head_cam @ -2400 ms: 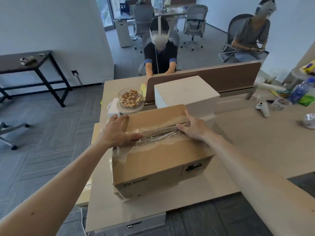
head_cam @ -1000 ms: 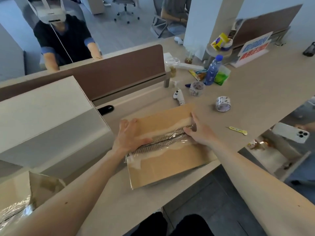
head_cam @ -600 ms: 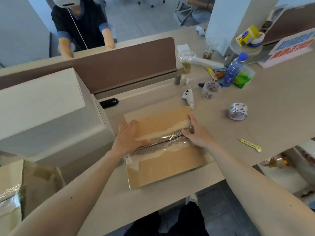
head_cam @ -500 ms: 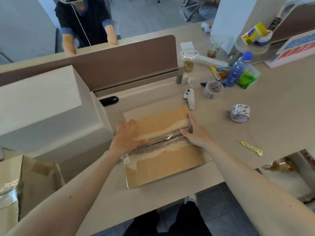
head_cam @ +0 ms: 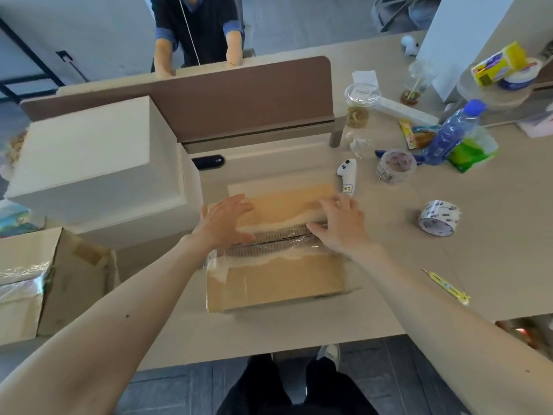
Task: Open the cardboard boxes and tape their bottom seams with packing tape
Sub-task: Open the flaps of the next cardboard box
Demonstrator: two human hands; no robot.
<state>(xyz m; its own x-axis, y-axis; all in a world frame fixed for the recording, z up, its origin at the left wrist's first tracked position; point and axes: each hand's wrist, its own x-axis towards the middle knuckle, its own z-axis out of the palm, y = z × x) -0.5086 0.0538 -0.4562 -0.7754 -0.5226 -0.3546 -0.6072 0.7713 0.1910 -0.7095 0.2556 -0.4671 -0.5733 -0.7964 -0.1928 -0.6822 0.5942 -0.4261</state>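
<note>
1. Where writing shows, only a little can be read: the white controller beyond the cardboard box carries a small label with handwriting ending in "03". The print on the tape roll is too small to make out.
2. The cardboard box sits near the middle of the worktop's front edge, just right of a white box. Crinkled clear tape runs along its top seam.
3. The left hand lies flat on the box's left half with its fingers spread wide, gripping nothing.
4. The right hand rests on the right end with loosely bent fingers and its thumb on the seam, also gripping nothing.
5. Both hands cover the ends of the seam. A second cardboard box is cut off at the left edge, and the person opposite is cut off at the top.
6. A yellow cutter lies near the worktop's front edge on the right.
7. Half a second ago the right hand's fingers lay together along the box's right end; now they have moved onto the top and fanned out. The "PICO" print seen earlier on the box's side is out of sight.
</note>
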